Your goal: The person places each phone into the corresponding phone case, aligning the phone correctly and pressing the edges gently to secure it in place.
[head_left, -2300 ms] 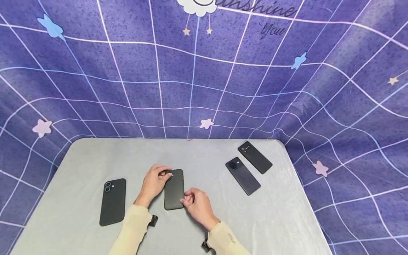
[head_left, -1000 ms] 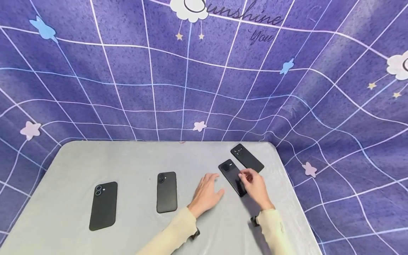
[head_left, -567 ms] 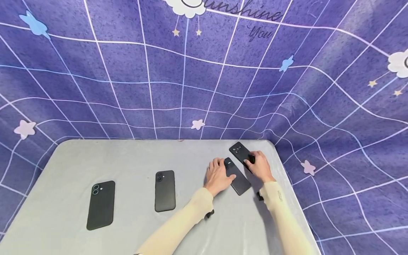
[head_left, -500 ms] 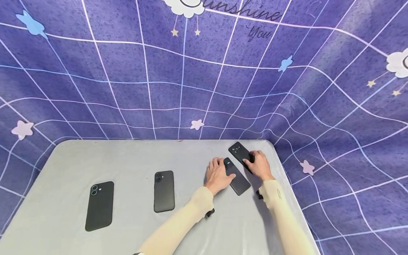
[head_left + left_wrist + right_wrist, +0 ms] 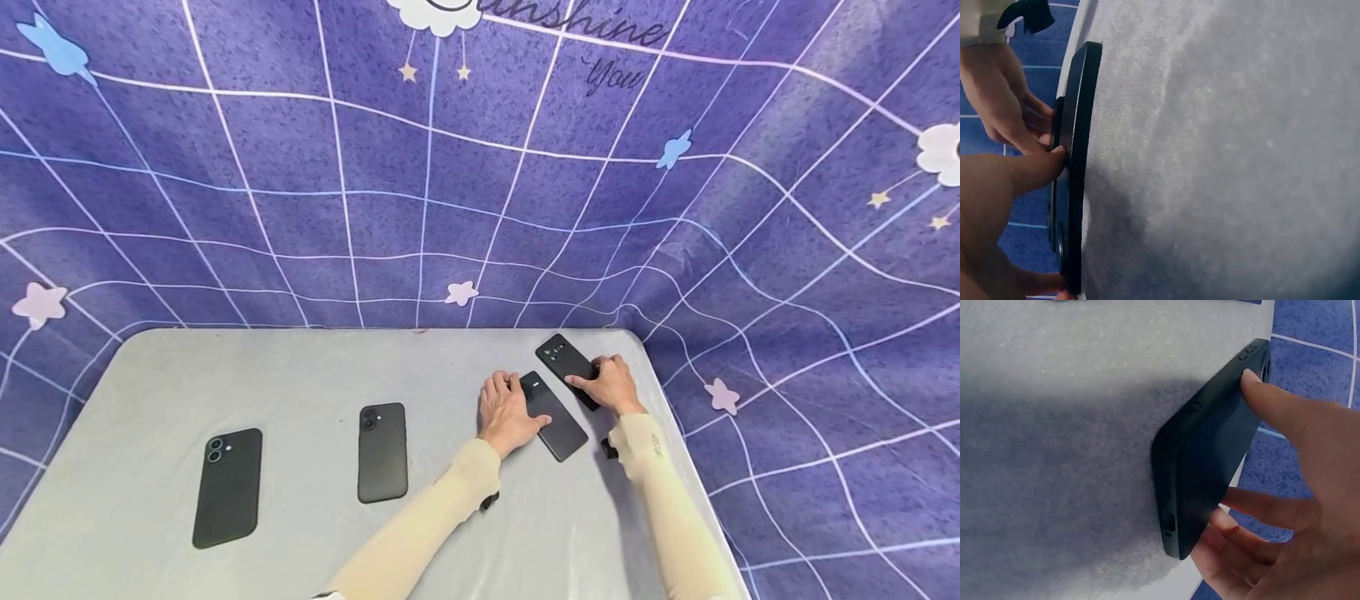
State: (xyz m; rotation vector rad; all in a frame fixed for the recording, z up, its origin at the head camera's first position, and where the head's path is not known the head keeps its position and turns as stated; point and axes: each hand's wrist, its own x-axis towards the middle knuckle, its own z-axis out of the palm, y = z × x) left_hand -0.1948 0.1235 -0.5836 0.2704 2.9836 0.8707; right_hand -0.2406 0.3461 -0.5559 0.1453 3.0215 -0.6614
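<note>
Two dark phones lie slanted at the table's right, backs up. My left hand (image 5: 507, 419) holds the nearer phone (image 5: 558, 425), with its fingers at the camera end, partly hiding it, and its thumb on the back. In the left wrist view this phone (image 5: 1077, 187) is seen almost edge-on, thumb and a fingertip against it. The farther phone (image 5: 567, 358), black with a camera cluster, is gripped by my right hand (image 5: 612, 387). In the right wrist view, the thumb sits on one long edge of that phone (image 5: 1210, 450) and the fingers on the other.
A black phone (image 5: 382, 458) lies near the table's middle. Another black phone with two ringed lenses (image 5: 227, 492) lies at the left. A grey cloth covers the table (image 5: 300, 375); a purple gridded curtain (image 5: 390, 208) rises behind and to the right.
Both hands have left the middle phone and moved right. My right hand touched the nearer right phone, then moved to the farther one; my left hand came onto the nearer one.
</note>
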